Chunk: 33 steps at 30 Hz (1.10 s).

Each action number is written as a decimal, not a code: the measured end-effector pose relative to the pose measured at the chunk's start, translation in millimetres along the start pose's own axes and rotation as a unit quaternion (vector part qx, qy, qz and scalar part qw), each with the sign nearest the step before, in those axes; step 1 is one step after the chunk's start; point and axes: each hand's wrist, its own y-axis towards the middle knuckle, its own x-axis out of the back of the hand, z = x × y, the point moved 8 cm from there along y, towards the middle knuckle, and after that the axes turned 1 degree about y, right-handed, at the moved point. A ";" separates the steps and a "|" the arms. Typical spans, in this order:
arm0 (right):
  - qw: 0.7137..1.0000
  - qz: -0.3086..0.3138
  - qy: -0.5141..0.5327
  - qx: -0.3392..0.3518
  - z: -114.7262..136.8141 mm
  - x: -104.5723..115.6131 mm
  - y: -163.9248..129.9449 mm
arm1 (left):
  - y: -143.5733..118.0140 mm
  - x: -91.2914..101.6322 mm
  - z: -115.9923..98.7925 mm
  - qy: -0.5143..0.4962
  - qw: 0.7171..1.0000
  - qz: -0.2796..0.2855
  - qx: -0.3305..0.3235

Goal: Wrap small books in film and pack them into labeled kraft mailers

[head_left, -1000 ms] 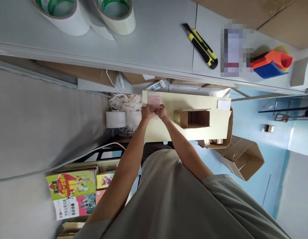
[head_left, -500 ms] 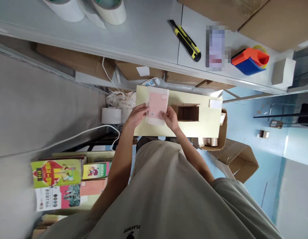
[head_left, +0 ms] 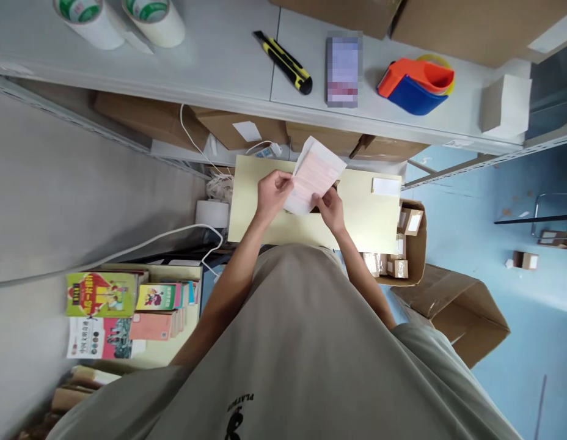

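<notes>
A thin pink book in a translucent white wrapper (head_left: 316,173) is held tilted over the pale yellow tabletop (head_left: 366,226). My left hand (head_left: 273,194) pinches its left edge, thumb and fingers pressed together. At its lower right edge, my right hand (head_left: 330,209) grips it with the thumb on top. Behind the wrapped book lies a small brown cardboard box (head_left: 316,209), mostly hidden from sight. A white label sheet (head_left: 386,186) rests at the tabletop's right end.
The grey shelf (head_left: 219,73) ahead carries a box cutter (head_left: 286,63), tape rolls (head_left: 157,23) and an orange-blue tape dispenser (head_left: 416,85). A carton of small boxes (head_left: 414,244) and a large open carton (head_left: 467,315) stand right. Books (head_left: 102,294) are stacked at left.
The wrapped book has turned clockwise and shifted right, and now covers most of the cardboard box. Both hands moved with it, keeping hold. The camera view has shifted.
</notes>
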 end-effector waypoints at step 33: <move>0.985 -0.041 -0.164 -0.028 -42.2 90.9 3.3 | 13.2 -54.6 11.2 0.055 0.998 0.038 -0.015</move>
